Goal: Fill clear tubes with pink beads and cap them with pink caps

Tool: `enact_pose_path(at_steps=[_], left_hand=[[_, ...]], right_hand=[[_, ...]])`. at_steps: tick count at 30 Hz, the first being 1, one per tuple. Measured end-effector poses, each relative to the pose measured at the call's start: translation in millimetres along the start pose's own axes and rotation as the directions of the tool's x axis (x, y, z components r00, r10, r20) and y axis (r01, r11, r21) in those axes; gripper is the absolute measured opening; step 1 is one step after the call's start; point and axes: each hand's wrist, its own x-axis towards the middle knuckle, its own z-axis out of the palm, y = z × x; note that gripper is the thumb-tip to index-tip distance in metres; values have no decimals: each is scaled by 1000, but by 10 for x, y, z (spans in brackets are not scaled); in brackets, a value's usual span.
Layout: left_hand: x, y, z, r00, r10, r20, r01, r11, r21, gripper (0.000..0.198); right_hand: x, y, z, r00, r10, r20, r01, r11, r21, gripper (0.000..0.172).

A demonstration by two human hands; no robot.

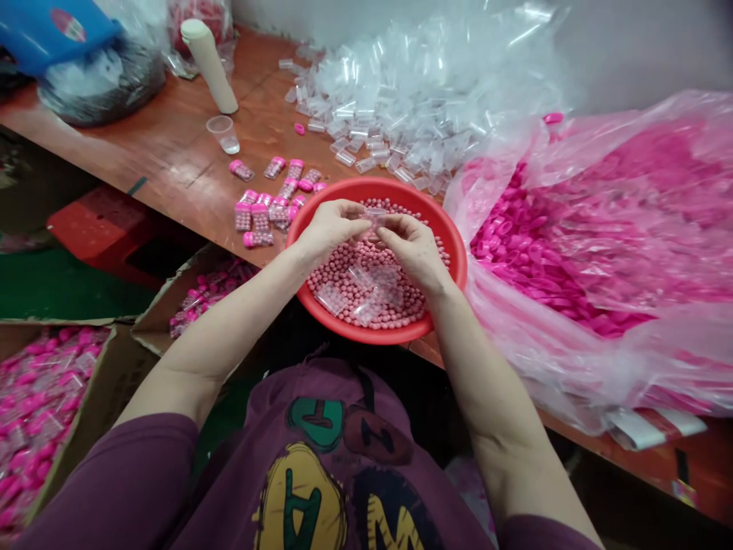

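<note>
Both my hands meet over a red bowl (452, 237) full of small pink balls (349, 271). My left hand (329, 228) and my right hand (413, 246) pinch a small clear plastic tube (375, 216) between their fingertips, just above the balls. Several more clear tubes (360, 294) lie on the balls in the bowl. To the left of the bowl, on the wooden table (183, 168), lie several filled tubes with pink caps (269, 206).
A heap of empty clear tubes (424, 107) lies behind the bowl. A large plastic bag of pink caps (595, 237) fills the right. A small clear cup (223, 134) and a cream bottle (211, 65) stand at the back left. Cardboard boxes of filled tubes (40, 397) sit below left.
</note>
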Motion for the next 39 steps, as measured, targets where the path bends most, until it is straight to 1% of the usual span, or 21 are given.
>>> enact_pose_path(at_steps=[2,4,7,8,10,11,12,13,15,16,18,20,22,25,27,30,32,34,36,37,39], left_hand=[[6,-39,53,1000,24,-1,-24,1000,-18,12],[31,-88,92,995,102,-12,-102,995,0,12],[71,-161,113,952,303,-51,-284,931,229,31],[75,-180,110,917,397,-36,-359,862,358,37],[61,-202,100,824,562,67,-482,636,603,42],[47,-204,94,785,605,133,-510,510,693,40],[31,-199,90,768,611,194,-513,403,758,37],[20,-187,86,775,585,238,-494,327,805,33],[26,-141,70,841,460,285,-438,271,857,29],[50,-111,51,879,370,301,-417,293,860,26],[136,-49,-13,924,167,344,-382,432,817,24],[253,-2,-103,919,-11,394,-299,630,717,23],[372,16,-182,901,-121,417,-183,765,617,25],[513,11,-189,888,-161,430,-126,816,564,25],[568,8,-109,892,-127,433,-218,719,660,19],[600,-8,66,904,-67,422,-360,409,838,11],[602,-56,180,907,-37,420,-399,244,884,15],[601,-143,295,902,-17,432,-424,158,892,20],[606,-244,425,888,-30,459,-452,130,883,20],[612,-290,496,880,-42,474,-466,120,877,18],[631,-357,640,865,-60,499,-491,104,865,16]], right_hand=[[10,14,6,998,-26,-50,27,1000,7,26],[16,30,8,994,-65,-88,63,998,-17,26],[26,77,-11,979,-167,-117,148,977,-154,21],[32,101,-23,966,-230,-118,196,949,-245,18],[49,157,-49,922,-378,-83,302,837,-456,14],[59,185,-61,897,-440,-45,345,761,-550,15],[68,212,-69,876,-482,0,376,684,-625,18],[76,236,-73,862,-504,44,396,619,-678,20],[82,270,-64,854,-505,126,418,522,-743,26],[80,279,-52,857,-488,166,424,485,-764,28],[66,283,-15,871,-430,239,430,428,-795,30],[43,268,34,885,-361,293,428,390,-815,31],[20,235,86,894,-303,330,430,369,-824,30],[6,168,111,901,-279,331,423,400,-813,31],[13,125,26,896,-354,268,419,473,-775,32],[17,102,-367,869,-493,32,387,640,-664,39],[-7,128,-797,851,-471,-233,290,791,-539,40],[-55,183,-1263,821,-337,-461,104,882,-459,38],[-109,249,-1633,769,-214,-602,-162,846,-508,35],[-126,280,-1750,773,-141,-618,-289,790,-541,32],[-119,334,-1836,779,-17,-627,-477,633,-609,29]])
